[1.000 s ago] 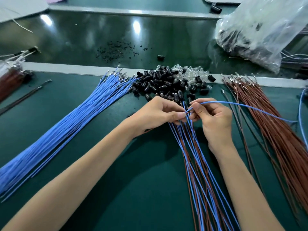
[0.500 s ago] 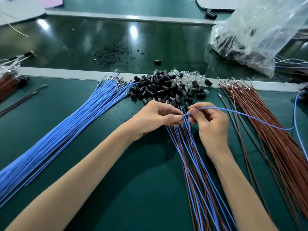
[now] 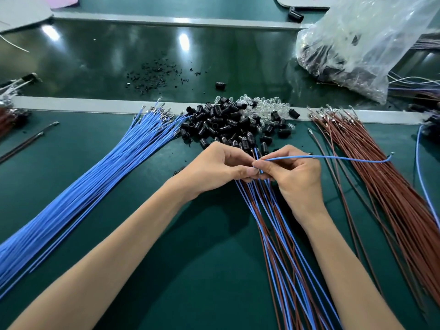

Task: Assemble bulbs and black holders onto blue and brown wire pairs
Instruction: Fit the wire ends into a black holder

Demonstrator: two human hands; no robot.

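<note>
My left hand (image 3: 221, 165) and my right hand (image 3: 292, 172) meet fingertip to fingertip at the table's middle. My right hand pinches a single blue wire (image 3: 333, 158) that runs off to the right, its metal tip free above the brown wires. My left hand pinches something small at the same spot; it is hidden by the fingers. Below the hands lies a fan of paired blue and brown wires (image 3: 285, 246). Just beyond the hands sits a heap of black holders (image 3: 221, 122) with clear bulbs (image 3: 264, 107) behind it.
A thick bundle of blue wires (image 3: 95, 177) lies to the left, a bundle of brown wires (image 3: 385, 184) to the right. A clear plastic bag (image 3: 366, 39) sits at the back right. Black crumbs (image 3: 152, 76) and one stray holder (image 3: 221, 85) lie on the dark belt.
The loose blue wire has been drawn leftward through my right hand, so its free tip now lies closer in. Both hands stay together at the same spot.
</note>
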